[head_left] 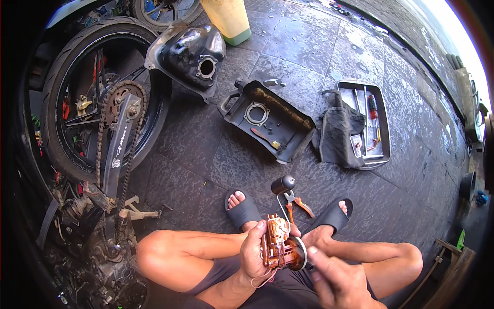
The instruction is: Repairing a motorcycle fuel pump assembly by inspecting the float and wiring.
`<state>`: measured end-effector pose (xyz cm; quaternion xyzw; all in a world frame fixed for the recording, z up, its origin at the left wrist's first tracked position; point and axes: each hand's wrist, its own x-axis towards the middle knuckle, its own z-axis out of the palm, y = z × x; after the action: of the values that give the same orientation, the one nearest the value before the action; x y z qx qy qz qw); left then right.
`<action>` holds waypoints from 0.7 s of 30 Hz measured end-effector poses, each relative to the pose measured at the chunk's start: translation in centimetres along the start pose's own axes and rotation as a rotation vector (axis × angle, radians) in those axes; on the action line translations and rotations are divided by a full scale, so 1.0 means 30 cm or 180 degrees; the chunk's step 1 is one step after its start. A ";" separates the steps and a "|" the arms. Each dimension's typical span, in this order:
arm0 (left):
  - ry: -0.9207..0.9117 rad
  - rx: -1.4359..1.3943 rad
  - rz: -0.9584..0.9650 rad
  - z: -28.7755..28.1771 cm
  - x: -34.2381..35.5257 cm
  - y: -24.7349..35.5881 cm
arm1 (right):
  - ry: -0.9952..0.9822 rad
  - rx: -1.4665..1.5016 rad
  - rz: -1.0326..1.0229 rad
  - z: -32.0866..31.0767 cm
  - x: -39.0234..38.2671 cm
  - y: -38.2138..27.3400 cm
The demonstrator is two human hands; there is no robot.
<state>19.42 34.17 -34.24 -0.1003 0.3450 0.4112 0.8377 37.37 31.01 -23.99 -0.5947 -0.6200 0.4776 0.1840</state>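
Observation:
My left hand [252,252] grips an amber-coloured pump-like assembly [278,230], with thin wires hanging below it, a round metal flange [301,253] on its right and a black cylindrical float [282,184] on a bent metal arm above. My right hand [337,275] is at the flange’s right edge, fingers curled; what they hold there is hidden. Orange-handled pliers [303,208] lie on the tiled floor [190,175] just beyond, between my sandalled feet.
A motorcycle rear wheel [67,56] and chain are at left, beside a dark metal tank [182,51] and yellow container [225,18]. Ahead lie a black bin [303,141] holding a ring and brush, and a tool case [383,118] with cloth. Wooden pieces [458,262] are at lower right.

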 end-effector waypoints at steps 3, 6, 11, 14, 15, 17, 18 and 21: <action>0.0093 0.0140 0.0074 -0.006 -0.005 -0.007 | -0.0459 -0.0142 -0.0070 -0.019 0.013 -0.034; -0.0057 0.0216 -0.0006 -0.014 -0.009 -0.002 | -0.0595 -0.0211 -0.0126 -0.026 0.019 -0.016; -0.0102 0.0630 -0.0111 -0.004 -0.012 0.011 | -0.0943 -0.0398 -0.0023 -0.059 0.022 -0.032; -0.0121 0.0870 -0.0081 -0.004 -0.017 0.009 | -0.1167 -0.0474 0.0093 -0.073 0.028 -0.043; -0.0109 0.1005 -0.0042 -0.002 -0.017 0.007 | -0.1219 -0.0516 0.0108 -0.079 0.030 -0.047; -0.0180 0.1273 -0.0101 0.005 -0.018 0.015 | -0.1298 -0.0581 0.0063 -0.097 0.039 -0.047; -0.0244 0.1544 -0.0151 0.008 -0.020 0.020 | -0.1381 -0.0641 0.0007 -0.105 0.046 -0.047; -0.0247 0.1793 -0.0220 0.017 -0.029 0.028 | -0.1564 -0.0786 -0.0069 -0.127 0.072 -0.061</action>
<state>18.68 34.40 -33.18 0.1405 0.4097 0.2739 0.8587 38.89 34.69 -21.42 -0.4723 -0.7059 0.5263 -0.0407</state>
